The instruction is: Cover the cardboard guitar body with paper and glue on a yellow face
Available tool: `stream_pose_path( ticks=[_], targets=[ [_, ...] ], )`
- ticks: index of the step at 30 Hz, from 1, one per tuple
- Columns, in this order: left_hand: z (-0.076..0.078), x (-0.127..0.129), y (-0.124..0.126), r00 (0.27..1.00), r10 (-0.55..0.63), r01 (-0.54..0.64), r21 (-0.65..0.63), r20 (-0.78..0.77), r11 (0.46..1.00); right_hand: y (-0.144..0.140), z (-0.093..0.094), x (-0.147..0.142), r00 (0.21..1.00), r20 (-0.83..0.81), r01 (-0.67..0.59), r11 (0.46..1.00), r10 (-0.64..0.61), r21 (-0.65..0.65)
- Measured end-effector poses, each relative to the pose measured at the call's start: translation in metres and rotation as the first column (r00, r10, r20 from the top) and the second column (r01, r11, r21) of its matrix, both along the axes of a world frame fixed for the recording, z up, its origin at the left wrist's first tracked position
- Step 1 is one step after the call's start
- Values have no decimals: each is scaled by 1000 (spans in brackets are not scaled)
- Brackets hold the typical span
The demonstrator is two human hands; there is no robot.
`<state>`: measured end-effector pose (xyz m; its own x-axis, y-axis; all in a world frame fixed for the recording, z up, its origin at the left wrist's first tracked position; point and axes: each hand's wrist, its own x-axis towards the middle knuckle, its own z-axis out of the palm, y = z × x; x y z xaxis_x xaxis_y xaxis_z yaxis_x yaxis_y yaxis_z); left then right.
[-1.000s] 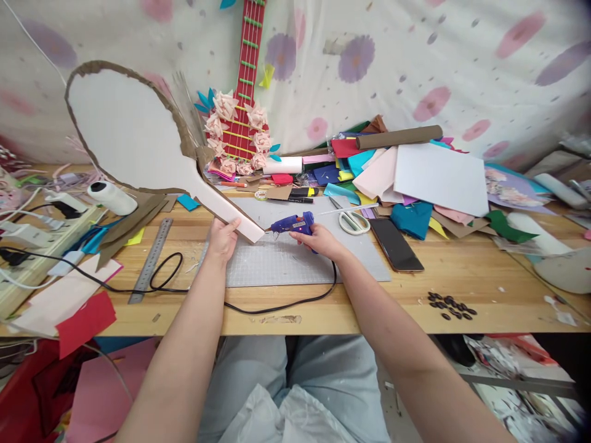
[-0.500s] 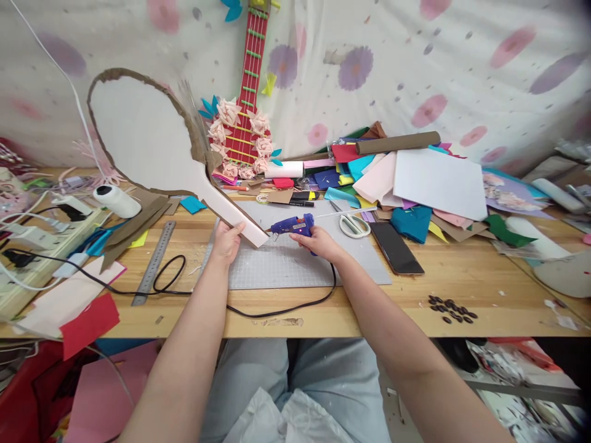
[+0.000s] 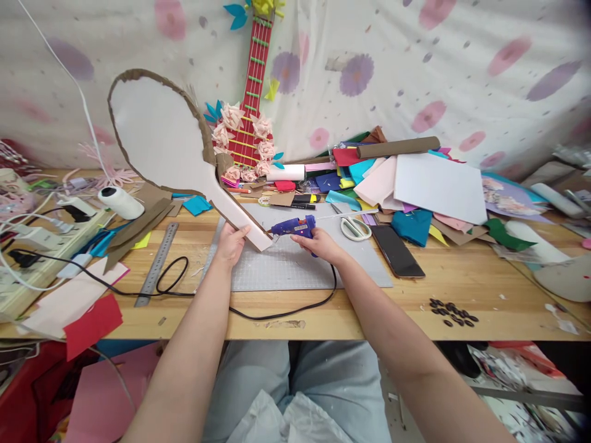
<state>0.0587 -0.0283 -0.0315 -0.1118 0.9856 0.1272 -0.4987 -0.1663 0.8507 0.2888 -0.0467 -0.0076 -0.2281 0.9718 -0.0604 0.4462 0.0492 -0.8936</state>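
Note:
My left hand (image 3: 231, 244) grips the handle end of a large white, cardboard-edged paddle-shaped cutout (image 3: 159, 138), held tilted up over the grey cutting mat (image 3: 295, 261). A blue hot glue gun (image 3: 294, 227) is in my right hand (image 3: 321, 245), its nozzle touching the lower end of the cutout's handle. The gun's black cord (image 3: 277, 312) loops across the mat and the wooden table (image 3: 462, 289).
A red paper guitar with pink flowers (image 3: 247, 126) leans on the back wall. Scissors (image 3: 354, 226), a phone (image 3: 398, 250) and piled coloured sheets (image 3: 415, 184) lie to the right. A steel ruler (image 3: 157, 263), a thread spool (image 3: 120, 202) and a power strip (image 3: 37, 237) sit left. Dark beads (image 3: 450, 309) lie near the front edge.
The cutout's round head has swung to the right and stands more upright. Both hands stay at its handle end with the glue gun nozzle against it.

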Motion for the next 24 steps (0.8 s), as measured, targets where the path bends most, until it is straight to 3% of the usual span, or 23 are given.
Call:
stream_pose_path(
  ticks=[24],
  targets=[
    [0,-1,-4,997,-77,76,-25,-12,997,14,27,-28,998,-53,-29,991,37,132]
  ],
)
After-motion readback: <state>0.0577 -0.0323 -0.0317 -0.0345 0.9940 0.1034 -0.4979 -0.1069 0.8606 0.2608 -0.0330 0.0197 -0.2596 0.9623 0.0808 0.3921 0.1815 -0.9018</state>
